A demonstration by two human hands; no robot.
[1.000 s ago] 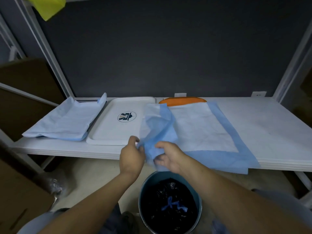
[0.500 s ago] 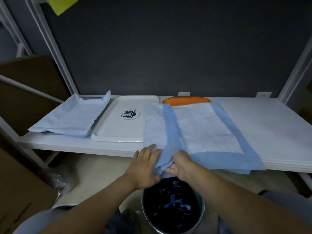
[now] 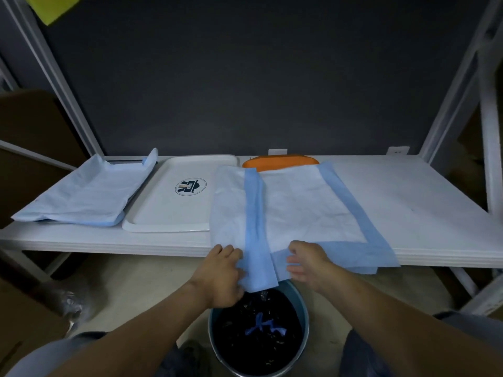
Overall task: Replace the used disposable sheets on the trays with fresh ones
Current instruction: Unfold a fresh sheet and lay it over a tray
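Both hands are at the near edge of the white shelf (image 3: 422, 213), working on the blue-bordered sheet (image 3: 299, 210). That sheet lies spread over the orange tray (image 3: 280, 162), and only the tray's far rim peeks out behind it. The sheet's left side is folded in, so one blue border strip runs near to far up the middle, and its near edge hangs over the front of the shelf. The left hand (image 3: 220, 276) has its fingers curled tight on the near end of that folded flap, gripping it. The right hand (image 3: 309, 263) is just beside it at the sheet's near edge, blurred, with fingers that look loosely apart and point left; I cannot tell whether they pinch the sheet. Directly below the hands sits a round bin (image 3: 301, 308) with a black liner and a blue scrap (image 3: 264, 326) inside. To the left on the shelf, a white tray (image 3: 163, 213) with a round logo lies bare, its right part covered by the sheet. Further left is a stack of folded sheets (image 3: 81, 194).
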